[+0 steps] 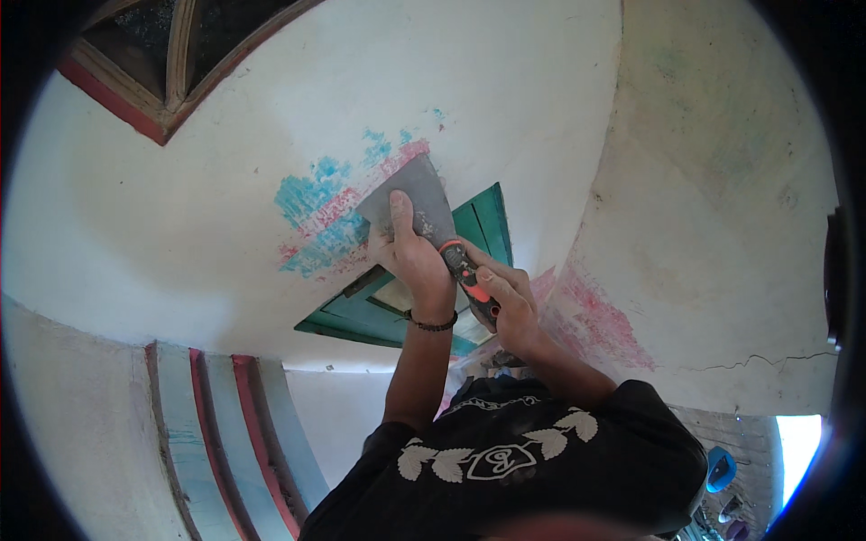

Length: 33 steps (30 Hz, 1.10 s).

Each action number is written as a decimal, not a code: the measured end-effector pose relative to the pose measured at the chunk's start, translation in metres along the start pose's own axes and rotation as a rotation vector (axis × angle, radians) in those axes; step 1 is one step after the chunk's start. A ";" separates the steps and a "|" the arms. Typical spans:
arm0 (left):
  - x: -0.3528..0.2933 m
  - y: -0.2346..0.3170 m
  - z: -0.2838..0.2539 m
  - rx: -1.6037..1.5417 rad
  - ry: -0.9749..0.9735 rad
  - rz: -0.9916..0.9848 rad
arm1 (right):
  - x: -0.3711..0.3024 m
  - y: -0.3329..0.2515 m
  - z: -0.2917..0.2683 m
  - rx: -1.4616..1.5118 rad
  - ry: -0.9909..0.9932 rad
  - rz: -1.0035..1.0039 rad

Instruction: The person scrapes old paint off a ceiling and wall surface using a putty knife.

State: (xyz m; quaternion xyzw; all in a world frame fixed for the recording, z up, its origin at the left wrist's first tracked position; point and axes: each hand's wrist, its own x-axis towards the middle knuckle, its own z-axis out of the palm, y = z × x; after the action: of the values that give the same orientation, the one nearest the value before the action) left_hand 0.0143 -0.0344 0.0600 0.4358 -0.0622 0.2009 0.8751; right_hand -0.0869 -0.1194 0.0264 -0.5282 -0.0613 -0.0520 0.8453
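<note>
A wide putty knife point(417, 191) with a grey metal blade and a black and orange handle rests against the off-white wall point(225, 207). My left hand point(422, 257) grips the blade, its thumb pressed flat on the metal and its other fingers partly hidden behind. Lower and to the right, my right hand point(507, 305) is wrapped round the handle. The blade's far edge meets a patch of blue paint point(311, 194) and pink paint point(406, 158), both scraped and uneven. A dark beaded bracelet circles my left wrist.
Behind my hands is a green-framed panel point(487, 221). A wood-framed window point(167, 113) with a red border stands at upper left. Red-edged strips point(216, 442) run at lower left. More pink paint point(595, 316) and a crack point(758, 361) mark the right wall. A blue object point(721, 469) lies at lower right.
</note>
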 end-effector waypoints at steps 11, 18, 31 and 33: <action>-0.001 -0.007 -0.007 0.036 -0.003 0.024 | -0.002 0.002 -0.010 -0.015 -0.037 0.039; 0.007 -0.017 -0.005 0.061 -0.014 0.068 | 0.006 0.004 -0.009 -0.006 0.014 0.041; -0.007 -0.020 -0.021 0.159 0.040 0.021 | -0.005 0.029 -0.009 0.024 0.066 0.070; -0.008 -0.021 -0.024 0.092 0.023 -0.012 | -0.004 0.037 -0.008 -0.074 0.095 -0.053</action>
State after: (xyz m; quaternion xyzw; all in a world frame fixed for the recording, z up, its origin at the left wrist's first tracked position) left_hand 0.0139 -0.0290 0.0271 0.4737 -0.0399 0.2032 0.8560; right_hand -0.0846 -0.1105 -0.0105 -0.5543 -0.0331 -0.1014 0.8255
